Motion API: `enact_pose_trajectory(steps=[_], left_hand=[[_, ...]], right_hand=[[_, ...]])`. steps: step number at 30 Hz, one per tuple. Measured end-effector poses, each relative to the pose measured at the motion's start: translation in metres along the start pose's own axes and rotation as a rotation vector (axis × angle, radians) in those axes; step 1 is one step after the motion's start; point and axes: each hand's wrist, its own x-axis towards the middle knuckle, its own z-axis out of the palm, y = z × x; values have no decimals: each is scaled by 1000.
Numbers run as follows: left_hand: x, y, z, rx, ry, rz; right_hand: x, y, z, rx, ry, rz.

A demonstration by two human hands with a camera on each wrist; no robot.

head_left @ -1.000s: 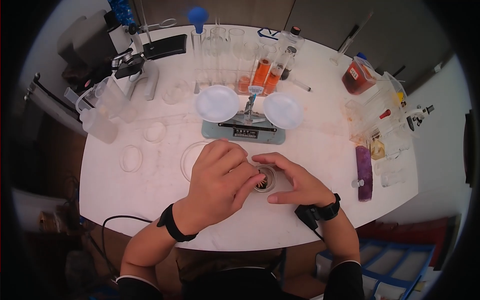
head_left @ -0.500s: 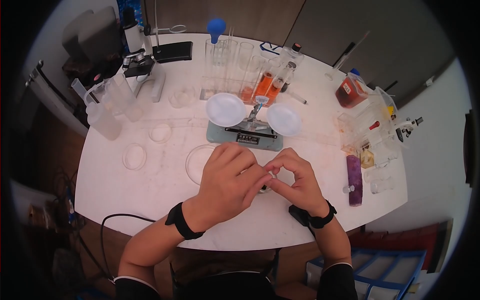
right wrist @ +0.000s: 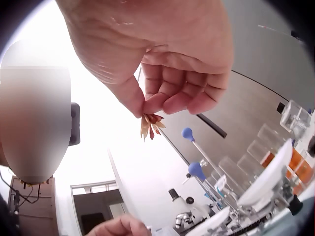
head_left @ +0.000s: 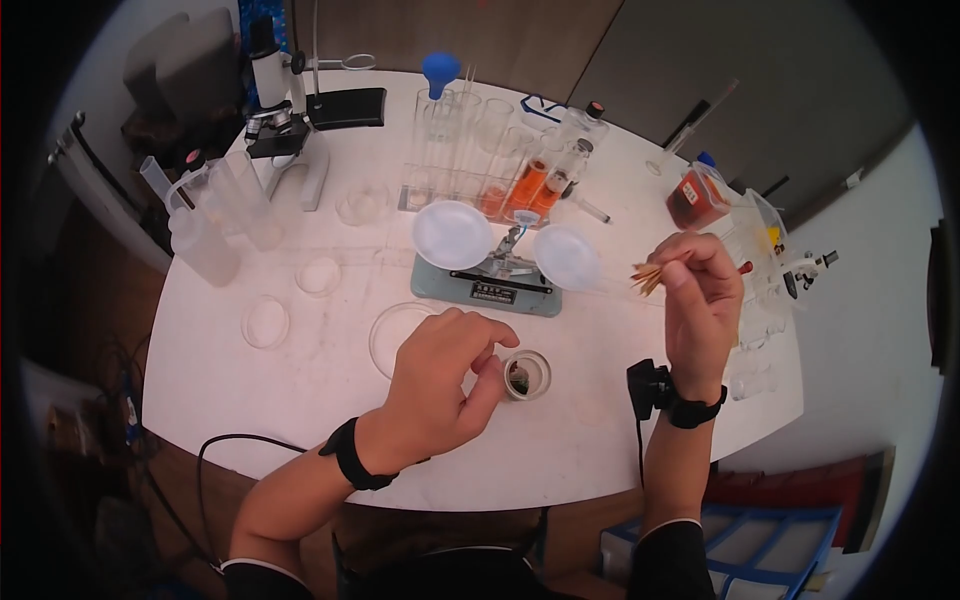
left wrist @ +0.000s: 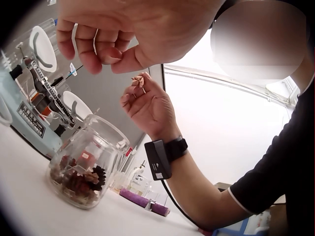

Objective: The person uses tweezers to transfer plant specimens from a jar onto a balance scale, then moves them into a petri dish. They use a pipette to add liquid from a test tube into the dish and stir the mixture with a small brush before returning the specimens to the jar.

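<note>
My right hand (head_left: 705, 300) is raised at the right of the table, its thumb and fingertips pinching a small dried flower-like piece (right wrist: 151, 126) with pale and reddish pointed petals. Beside a small glass jar (head_left: 538, 376) is my left hand (head_left: 447, 378), its fingers loosely curled with nothing between them. In the left wrist view the jar (left wrist: 83, 169) stands upright and uncovered. Dark brown and reddish dried plant pieces (left wrist: 81, 183) lie at its bottom.
A balance scale (head_left: 487, 289) with two white pans stands behind the jar, before a rack of glass tubes with orange liquid (head_left: 530, 185). Glass dishes (head_left: 266, 322) lie to the left, near plastic bottles (head_left: 205, 245) and a microscope (head_left: 272, 90). Clear containers (head_left: 755, 305) stand at the right.
Both hands were together over the jar. My right hand has moved away to the right and up, carrying the dried flower-like piece; my left hand stays by the jar.
</note>
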Motion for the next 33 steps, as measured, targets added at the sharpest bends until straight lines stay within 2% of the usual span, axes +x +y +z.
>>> enact_pose_trajectory(steps=[3, 6, 9, 13, 16, 20, 26, 33], left_hand=[[-2, -2, -9, -233, -39, -202], [-2, -7, -19, -418, 19, -364], [1, -14, -28, -499, 147, -444], [0, -27, -31, -430, 266, -368], [-5, -35, -38, -407, 304, -408], [0, -36, -51, -392, 394, -377], [0, -39, -57, -397, 399, -414], [-6, -41, -50, -431, 287, -432]], right_hand=[[21, -4, -11, 34, 108, -144], [27, -2, -11, 55, 154, -196], [26, 6, -11, 1, 120, -206], [28, 16, -7, -109, 54, -176], [31, 22, -3, -201, 36, -126], [38, 35, -2, -328, -56, -21], [41, 51, 2, -436, -144, 33], [38, 57, -2, -466, -186, 37]])
